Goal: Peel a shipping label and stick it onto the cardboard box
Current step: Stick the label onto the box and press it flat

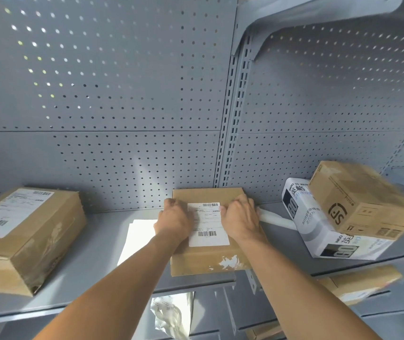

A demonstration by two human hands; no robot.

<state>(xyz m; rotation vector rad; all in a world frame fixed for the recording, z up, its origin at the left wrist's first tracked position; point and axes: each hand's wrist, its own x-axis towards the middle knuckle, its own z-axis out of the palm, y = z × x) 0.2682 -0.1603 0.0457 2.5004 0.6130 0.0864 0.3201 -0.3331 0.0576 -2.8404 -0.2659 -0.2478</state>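
1. Centrally, the box [208, 256] lies flat on the grey shelf [93, 253], its far edge against the pegboard [122, 94] and its near edge reaching the shelf's front lip, right at the seam between two shelf bays.
2. On its top sits the label [207, 229], white with barcodes at top and bottom, lying flat and roughly square to the box edges.
3. Both hands rest palm-down on the box top, well apart, one at each side of the label: the left hand [175, 220] covers the label's left edge, the right hand [241, 217] its upper right corner. Fingers are spread and pressing flat, gripping nothing.
4. Just left of the box, partly under the left forearm, lies a white sheet [137, 239] on the shelf.
5. Open shelf lies between the sheet and a larger carton [29, 239] at far left, which bears its own label.
6. To the right, room is tight: a white roll [277, 218] lies near the right hand, then a white printed pack [318, 234] with a tilted brown SF box [363, 204] leaning on it.
7. Below the shelf hangs a plastic mailer [171, 312]; more cartons sit on the lower right shelf, blurred.
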